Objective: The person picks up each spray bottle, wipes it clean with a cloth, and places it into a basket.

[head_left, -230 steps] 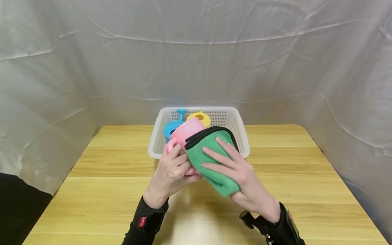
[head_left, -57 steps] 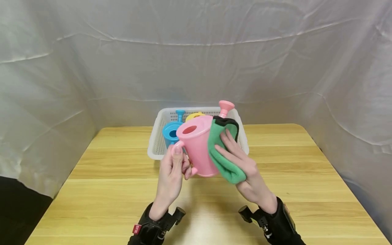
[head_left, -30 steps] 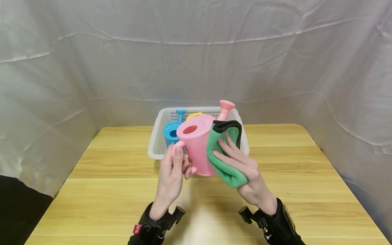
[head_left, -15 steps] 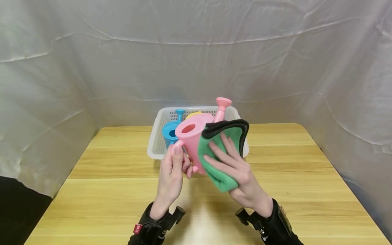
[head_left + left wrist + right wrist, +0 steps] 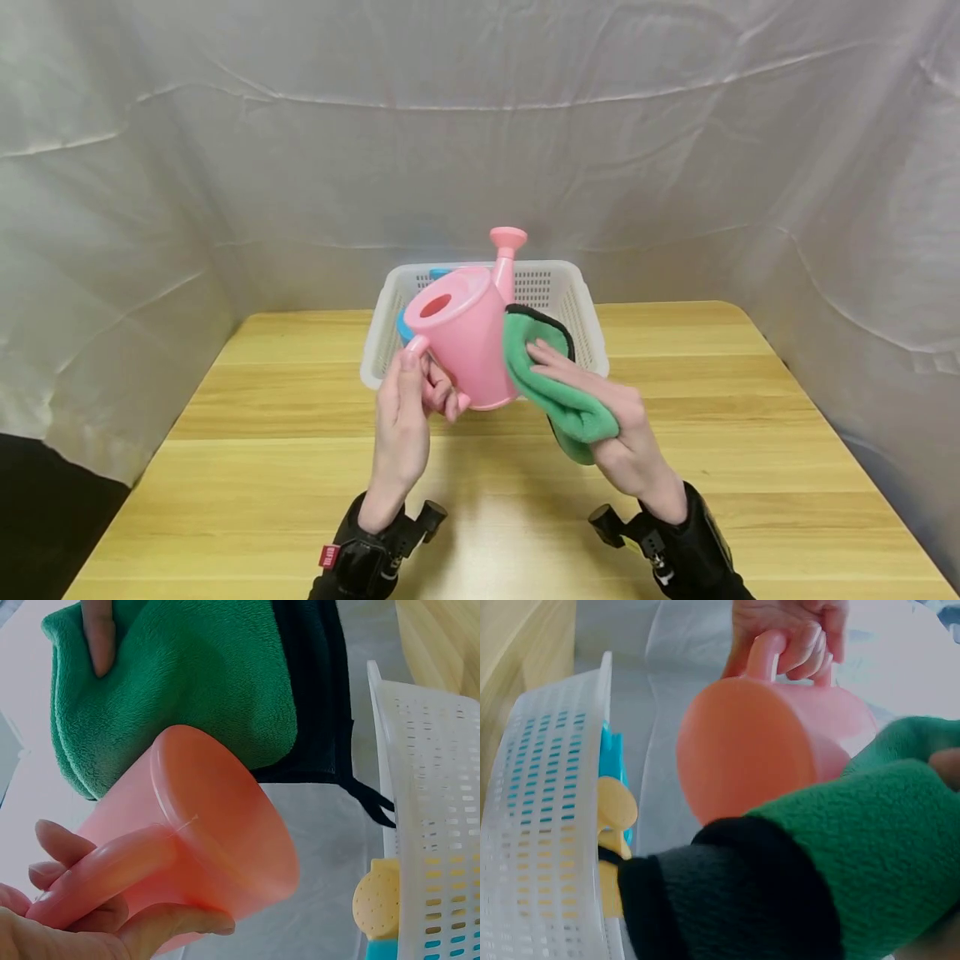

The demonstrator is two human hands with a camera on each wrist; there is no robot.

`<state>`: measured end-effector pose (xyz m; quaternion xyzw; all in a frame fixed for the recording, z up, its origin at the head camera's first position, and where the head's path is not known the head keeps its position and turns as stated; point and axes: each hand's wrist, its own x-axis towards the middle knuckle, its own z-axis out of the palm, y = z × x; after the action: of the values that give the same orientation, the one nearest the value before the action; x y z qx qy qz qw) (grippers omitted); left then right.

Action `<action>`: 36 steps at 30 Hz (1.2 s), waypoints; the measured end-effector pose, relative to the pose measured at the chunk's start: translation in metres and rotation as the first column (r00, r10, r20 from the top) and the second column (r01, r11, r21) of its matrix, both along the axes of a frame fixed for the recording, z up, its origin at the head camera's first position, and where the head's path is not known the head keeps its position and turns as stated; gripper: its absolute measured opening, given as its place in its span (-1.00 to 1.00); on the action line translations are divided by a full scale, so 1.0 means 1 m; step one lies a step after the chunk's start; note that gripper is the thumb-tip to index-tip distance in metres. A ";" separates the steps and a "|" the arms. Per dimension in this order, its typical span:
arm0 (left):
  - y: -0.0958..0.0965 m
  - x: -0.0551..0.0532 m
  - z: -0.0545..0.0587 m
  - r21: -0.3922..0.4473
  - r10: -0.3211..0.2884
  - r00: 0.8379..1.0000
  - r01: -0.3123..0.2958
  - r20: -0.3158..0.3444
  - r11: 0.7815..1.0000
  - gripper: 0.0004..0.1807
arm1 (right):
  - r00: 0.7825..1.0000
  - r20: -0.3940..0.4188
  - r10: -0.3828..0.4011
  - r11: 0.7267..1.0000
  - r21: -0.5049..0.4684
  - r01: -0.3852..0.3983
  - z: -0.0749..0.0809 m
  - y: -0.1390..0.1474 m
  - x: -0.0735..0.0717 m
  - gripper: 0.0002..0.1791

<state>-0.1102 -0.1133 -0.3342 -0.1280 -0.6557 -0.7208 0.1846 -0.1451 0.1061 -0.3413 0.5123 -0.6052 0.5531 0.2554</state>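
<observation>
My left hand [image 5: 405, 417] grips the handle of a pink watering can [image 5: 472, 350], holding it up in front of the basket. The can leans slightly, its sprinkler head pointing up and its filling hole facing me. A folded green cloth [image 5: 528, 358] with black edging lies against the can's right side. My right hand [image 5: 618, 412] holds this cloth, fingers spread over its outer face; the thumb is hidden. From the left wrist, the can's smooth base [image 5: 240, 817] shows, with the cloth behind it and a black loop hanging off the cloth's corner.
Behind the can, a white perforated basket [image 5: 598, 358] stands at the far side of the wooden table [image 5: 750, 467]. A blue watering can [image 5: 403, 327] in it is mostly covered by the pink one. Yellow sprinkler head [image 5: 377, 904] shows there too. Pale fabric [image 5: 480, 167] hangs around the table.
Earlier, the pink can was tipped over with the cloth across it; it then turned upright. In the last half second it moved left and up, and the cloth slid back toward its right edge.
</observation>
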 end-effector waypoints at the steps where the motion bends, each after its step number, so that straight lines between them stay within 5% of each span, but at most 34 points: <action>1: 0.000 0.000 0.000 0.002 -0.006 1.000 0.006 0.000 1.000 -0.58 | 1.000 0.009 0.007 1.000 -0.023 -0.006 0.001 0.001 0.000 -0.36; 8: -0.003 -0.005 0.001 -0.005 0.021 0.999 -0.021 -0.036 1.000 -0.53 | 0.996 0.076 -0.056 0.991 -0.120 0.065 -0.001 0.013 0.001 -0.35; 15: -0.003 -0.008 -0.001 -0.032 0.055 0.998 -0.056 -0.033 0.998 -0.56 | 0.948 0.215 -0.234 0.950 -0.159 0.270 -0.005 0.034 0.006 -0.33; 22: -0.001 -0.012 -0.005 -0.092 0.089 0.996 -0.086 0.029 0.992 -0.58 | 0.938 0.250 -0.241 0.941 -0.178 0.289 -0.010 0.053 0.003 -0.37; 32: 0.021 -0.025 -0.007 -0.161 0.021 0.994 -0.003 0.108 0.987 -0.61 | 0.907 0.273 -0.322 0.923 -0.122 0.364 -0.013 0.074 0.000 -0.44; 36: 0.030 -0.037 -0.008 -0.228 0.037 0.992 -0.010 0.117 0.974 -0.60 | 0.903 0.271 -0.334 0.921 -0.108 0.373 -0.014 0.080 -0.001 -0.43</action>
<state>-0.1471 -0.0837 -0.3422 -0.0966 -0.7453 -0.6453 0.1372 -0.1462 0.1862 -0.3555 0.2990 -0.6699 0.6028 0.3140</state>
